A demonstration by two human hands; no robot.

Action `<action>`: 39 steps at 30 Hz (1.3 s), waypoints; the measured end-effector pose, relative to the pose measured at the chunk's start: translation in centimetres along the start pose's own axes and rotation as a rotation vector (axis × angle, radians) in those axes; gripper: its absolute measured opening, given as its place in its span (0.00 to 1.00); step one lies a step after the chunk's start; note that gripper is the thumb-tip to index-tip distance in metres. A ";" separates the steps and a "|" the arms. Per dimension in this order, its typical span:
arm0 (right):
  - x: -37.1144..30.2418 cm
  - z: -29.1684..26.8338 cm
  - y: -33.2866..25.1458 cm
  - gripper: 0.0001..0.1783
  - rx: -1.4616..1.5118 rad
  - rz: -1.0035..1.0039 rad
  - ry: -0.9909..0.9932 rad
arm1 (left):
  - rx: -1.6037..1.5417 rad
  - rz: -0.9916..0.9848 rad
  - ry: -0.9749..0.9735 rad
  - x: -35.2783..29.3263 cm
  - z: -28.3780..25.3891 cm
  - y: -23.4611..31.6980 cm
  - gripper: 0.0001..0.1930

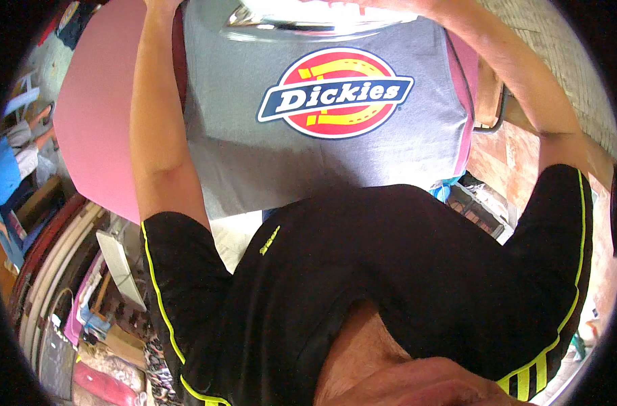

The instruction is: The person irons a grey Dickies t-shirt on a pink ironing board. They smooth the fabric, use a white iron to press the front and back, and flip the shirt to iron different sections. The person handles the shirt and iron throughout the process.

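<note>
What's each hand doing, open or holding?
Left hand: mostly cut off; cannot tell.
Right hand: at the shiny object, partly cut off; cannot tell.

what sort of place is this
Possibly a cluttered fabric workroom: grey printed cloth lies across a rounded pink tabletop, and a flat white rectangular panel sits among jumbled items at left.

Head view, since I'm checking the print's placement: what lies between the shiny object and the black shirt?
In the head view, grey fabric with a multicoloured emblem lies there.
</note>
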State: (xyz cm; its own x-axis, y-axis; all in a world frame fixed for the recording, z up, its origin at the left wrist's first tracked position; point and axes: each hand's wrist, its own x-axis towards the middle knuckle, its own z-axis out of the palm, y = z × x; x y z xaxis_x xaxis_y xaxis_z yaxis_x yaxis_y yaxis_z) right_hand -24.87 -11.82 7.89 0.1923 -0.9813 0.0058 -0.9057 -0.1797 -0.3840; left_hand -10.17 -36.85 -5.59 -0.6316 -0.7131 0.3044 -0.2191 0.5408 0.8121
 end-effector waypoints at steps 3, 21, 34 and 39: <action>0.3 0.2 -0.5 0.25 -0.095 -0.013 0.047 | 0.339 0.062 0.020 1.1 1.6 -6.1 0.19; -9.0 -2.6 5.5 0.26 0.163 0.695 0.221 | 0.346 0.162 0.105 0.5 -0.4 -1.9 0.19; -4.5 -2.2 5.0 0.25 0.153 0.497 0.166 | 0.344 0.192 0.135 -0.3 -0.8 -0.9 0.15; -2.9 -2.3 5.5 0.28 0.024 0.452 0.190 | 0.315 0.028 -0.024 0.5 -0.2 -0.3 0.16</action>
State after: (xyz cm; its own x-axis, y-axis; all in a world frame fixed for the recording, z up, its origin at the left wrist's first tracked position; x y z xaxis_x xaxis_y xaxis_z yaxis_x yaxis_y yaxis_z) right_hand -31.30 -10.08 7.83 -0.2923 -0.9563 0.0012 -0.8733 0.2664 -0.4079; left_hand -10.24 -37.46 -5.61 -0.6570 -0.6872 0.3102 -0.4187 0.6747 0.6078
